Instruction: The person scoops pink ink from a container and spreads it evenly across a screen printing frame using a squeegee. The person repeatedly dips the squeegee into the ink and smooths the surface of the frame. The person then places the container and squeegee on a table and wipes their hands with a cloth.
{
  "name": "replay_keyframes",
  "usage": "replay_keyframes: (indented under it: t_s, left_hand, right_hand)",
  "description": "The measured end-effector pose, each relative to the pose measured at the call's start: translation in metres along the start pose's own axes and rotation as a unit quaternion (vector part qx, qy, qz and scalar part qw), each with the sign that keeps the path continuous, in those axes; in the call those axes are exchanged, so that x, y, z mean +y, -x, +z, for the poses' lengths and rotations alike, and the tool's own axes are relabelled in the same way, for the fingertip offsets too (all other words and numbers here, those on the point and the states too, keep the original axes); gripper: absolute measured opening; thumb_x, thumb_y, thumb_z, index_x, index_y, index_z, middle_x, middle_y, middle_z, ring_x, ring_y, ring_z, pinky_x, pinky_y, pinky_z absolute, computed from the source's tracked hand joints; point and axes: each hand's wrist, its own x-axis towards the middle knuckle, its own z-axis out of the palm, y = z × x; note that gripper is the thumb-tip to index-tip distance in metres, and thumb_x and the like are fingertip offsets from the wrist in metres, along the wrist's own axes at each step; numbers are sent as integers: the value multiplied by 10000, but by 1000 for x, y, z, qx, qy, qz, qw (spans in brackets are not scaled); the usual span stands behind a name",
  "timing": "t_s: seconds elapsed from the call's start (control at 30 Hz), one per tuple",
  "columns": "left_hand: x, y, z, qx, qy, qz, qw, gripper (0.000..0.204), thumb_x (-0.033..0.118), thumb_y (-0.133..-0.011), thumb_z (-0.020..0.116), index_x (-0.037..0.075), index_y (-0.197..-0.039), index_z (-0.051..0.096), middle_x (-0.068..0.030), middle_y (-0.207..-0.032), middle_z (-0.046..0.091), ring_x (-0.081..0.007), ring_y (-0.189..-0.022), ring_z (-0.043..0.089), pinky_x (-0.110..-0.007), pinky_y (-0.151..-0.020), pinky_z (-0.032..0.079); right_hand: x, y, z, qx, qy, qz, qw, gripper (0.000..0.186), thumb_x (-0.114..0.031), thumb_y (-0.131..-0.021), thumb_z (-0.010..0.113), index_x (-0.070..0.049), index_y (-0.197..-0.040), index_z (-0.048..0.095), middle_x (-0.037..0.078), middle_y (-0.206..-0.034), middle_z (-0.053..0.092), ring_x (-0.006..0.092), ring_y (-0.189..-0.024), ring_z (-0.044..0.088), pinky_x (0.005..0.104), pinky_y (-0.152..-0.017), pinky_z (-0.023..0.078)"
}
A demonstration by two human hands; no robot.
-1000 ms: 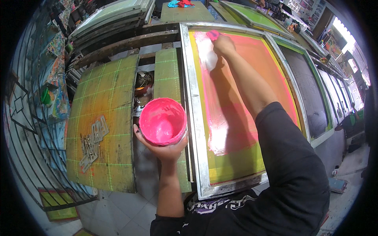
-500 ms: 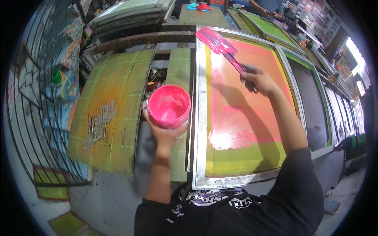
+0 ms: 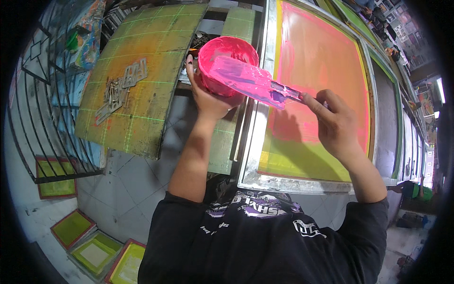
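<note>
From my end, I have the left grip [image 3: 213, 105] clamped around the tub [image 3: 213, 53], its pink mouth just beyond that palm. My right grip [image 3: 336, 124] is closed on the spatula [image 3: 241, 78], whose smeared blade points left across the tub, contact unclear; beneath this grip lies the screen [image 3: 302, 155].

"Where's the pot [image 3: 226, 46]?"
"In the left hand [image 3: 213, 103], between the board [image 3: 153, 47] and the frame [image 3: 253, 158]."
"And the scraper [image 3: 257, 86]?"
"In the right hand [image 3: 338, 124], with its blade [image 3: 236, 75] over the pot."
"What's on the board?"
"Some bits [image 3: 135, 74], left of the pot."
</note>
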Motion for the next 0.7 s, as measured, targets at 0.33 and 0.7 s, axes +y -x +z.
replay_keyframes:
  t_s: [0.33, 0.7]
  left_hand:
    - [-4, 0, 1, 7, -8, -15, 1000, 1334, 276, -404, 890, 28, -1403, 41, -166, -1209, 485, -281, -1105, 508, -399, -972, 385]
    - [1, -1, 1, 9, 20, -30, 999, 1274, 249, -425, 865, 47, -1406, 76, -156, -1165, 503, -273, -1070, 525, -390, -940, 411]
  right_hand:
    - [-6, -9, -71, -145, 32, 26, 989, 410, 71, -690, 527, -108, -1041, 640, 106, -740, 516, 277, -627, 549, 373, -540, 423]
    - [21, 5, -59, -65, -214, 140, 965, 373, 35, -828, 522, -73, -1182, 569, 50, -706, 523, 171, -565, 512, 293, -496, 404]
